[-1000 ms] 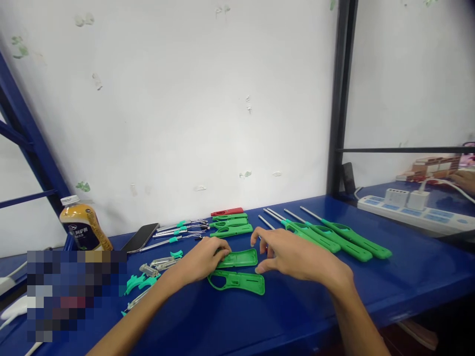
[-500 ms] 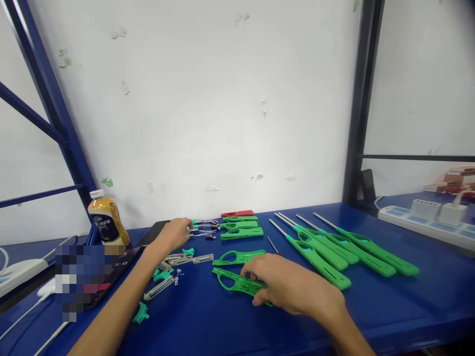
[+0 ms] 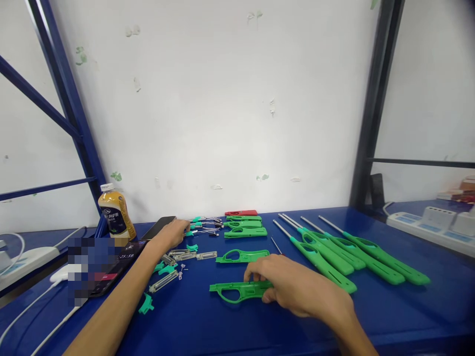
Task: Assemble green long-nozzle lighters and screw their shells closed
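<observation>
My right hand (image 3: 297, 284) pinches the handle end of a green lighter casing half (image 3: 237, 290) between thumb and fingers, low over the blue table. Behind it lies a second green casing half (image 3: 241, 256). At the back left my left hand (image 3: 173, 235) is closed, its fingertips down beside wired igniter parts with teal ends (image 3: 196, 225). What those fingers hold is hidden. Near my left forearm are clear fuel tanks (image 3: 164, 281) and teal triggers (image 3: 146, 303). Further green casing halves (image 3: 245, 232) and a red one (image 3: 241, 213) lie in a stack-like row behind.
Several green long-necked lighters (image 3: 322, 262) lie to the right, with a thin screwdriver (image 3: 276, 244) beside them. On the left are a drink bottle (image 3: 117, 215), a phone (image 3: 120, 269) and white cables (image 3: 55, 331). A power strip (image 3: 419, 230) is at the far right.
The casing half in my right hand has swung from slanted to nearly level, away from the one behind it. My left hand has drawn back slightly left. The view has shifted a little.
</observation>
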The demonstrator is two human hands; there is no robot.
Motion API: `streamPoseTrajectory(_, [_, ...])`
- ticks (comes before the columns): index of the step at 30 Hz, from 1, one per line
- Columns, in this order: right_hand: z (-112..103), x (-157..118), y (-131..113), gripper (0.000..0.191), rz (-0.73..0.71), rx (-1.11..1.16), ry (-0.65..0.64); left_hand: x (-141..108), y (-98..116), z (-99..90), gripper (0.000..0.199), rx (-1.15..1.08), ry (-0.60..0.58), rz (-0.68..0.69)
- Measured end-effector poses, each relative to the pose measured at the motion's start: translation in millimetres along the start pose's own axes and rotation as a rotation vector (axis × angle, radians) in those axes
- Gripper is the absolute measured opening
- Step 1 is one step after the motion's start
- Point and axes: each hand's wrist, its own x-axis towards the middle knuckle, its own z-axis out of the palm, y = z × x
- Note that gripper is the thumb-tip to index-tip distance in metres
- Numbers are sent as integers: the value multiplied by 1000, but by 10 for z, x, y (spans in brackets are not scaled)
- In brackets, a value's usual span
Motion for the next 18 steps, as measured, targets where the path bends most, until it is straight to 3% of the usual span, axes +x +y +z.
streamPoseTrajectory(10, [-12, 12, -50, 42, -21, -34, 13, -147, 96, -98, 36, 94, 44, -14])
streamPoseTrajectory(15, [217, -113, -127, 32, -62, -48, 128, -310, 219, -308, 35, 111, 123, 17])
streamPoseTrajectory(18, [385, -200, -92, 24, -85, 10, 248, -540, 306, -487, 27, 98, 209, 77])
